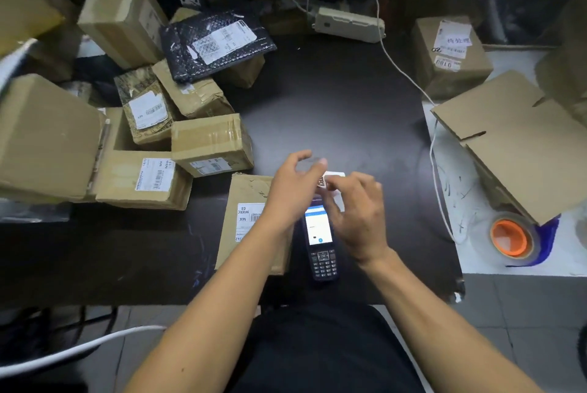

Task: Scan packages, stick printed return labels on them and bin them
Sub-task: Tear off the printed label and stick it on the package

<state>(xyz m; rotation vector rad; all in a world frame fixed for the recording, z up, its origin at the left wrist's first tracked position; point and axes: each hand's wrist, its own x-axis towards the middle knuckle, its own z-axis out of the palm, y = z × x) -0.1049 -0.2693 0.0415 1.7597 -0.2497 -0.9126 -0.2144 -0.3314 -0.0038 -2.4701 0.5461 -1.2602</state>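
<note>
- Right hand pinches a small white printed label above the black keypad handheld scanner, probably peeling it.
- Left hand, fingers spread, hovers at the label; contact unclear.
- Target brown cardboard package lies just beside the scanner, label-up, likely for sticking.

boxes left, scanner centre, tape right

dark worktable over grey tiled floor, white side counter at right
</note>
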